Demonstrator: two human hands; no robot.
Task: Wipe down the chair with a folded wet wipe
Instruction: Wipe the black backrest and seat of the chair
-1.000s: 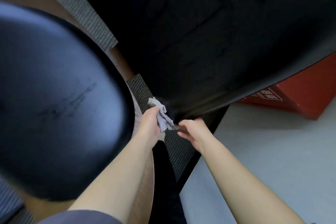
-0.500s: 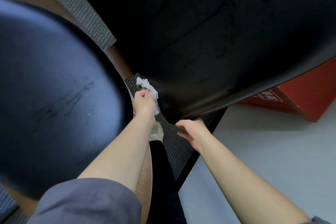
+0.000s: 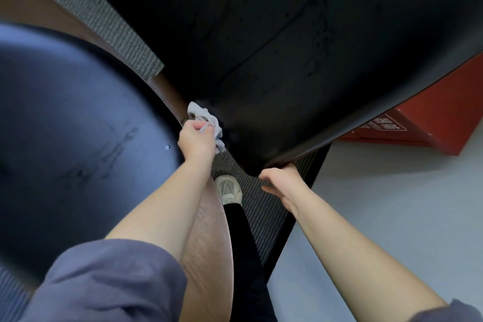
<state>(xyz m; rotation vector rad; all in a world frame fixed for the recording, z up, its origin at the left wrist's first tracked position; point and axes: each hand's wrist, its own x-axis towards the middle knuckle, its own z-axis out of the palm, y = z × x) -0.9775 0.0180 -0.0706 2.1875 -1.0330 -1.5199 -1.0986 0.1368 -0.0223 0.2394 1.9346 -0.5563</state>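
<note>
Crumpled white wet wipe — soft, light, probably slippery — bunched tight in left hand; right hand curled round rim of stiff glossy black chair shell.

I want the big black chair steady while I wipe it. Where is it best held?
I'd hold the chair by its thin lower rim, coming from below on the right, where the right hand is now. The shell is broad, smooth and curved, so only the edge offers fingers purchase, and that spot is clear of the left hand with the wipe.
</note>
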